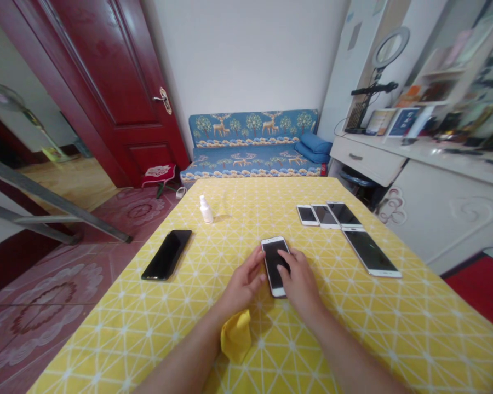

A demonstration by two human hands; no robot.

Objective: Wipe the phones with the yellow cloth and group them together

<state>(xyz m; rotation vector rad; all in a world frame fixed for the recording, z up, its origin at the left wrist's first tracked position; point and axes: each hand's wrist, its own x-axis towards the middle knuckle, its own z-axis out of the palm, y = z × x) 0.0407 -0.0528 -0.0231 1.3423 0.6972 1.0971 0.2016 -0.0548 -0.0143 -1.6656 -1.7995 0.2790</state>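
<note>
A white-framed smartphone (pixel 276 276) with a dark screen lies between my hands at the middle of the table. My left hand (pixel 244 282) is at its left edge, fingertips close against the side and thumb apart from them; whether they press on it is hard to see. Across the right side of the phone reaches my right hand (pixel 299 279), with a finger and the thumb over the screen and the other fingers by the right edge. A crumpled yellow cloth (pixel 236 336) lies beside my left wrist.
A black smartphone (pixel 167 255) lies on the left, with a white spray bottle (pixel 206 210) standing behind it. To the right are several white phones, among them a large one (pixel 372 251) and a small one (pixel 307 215). All rest on a yellow patterned tablecloth (pixel 181 323).
</note>
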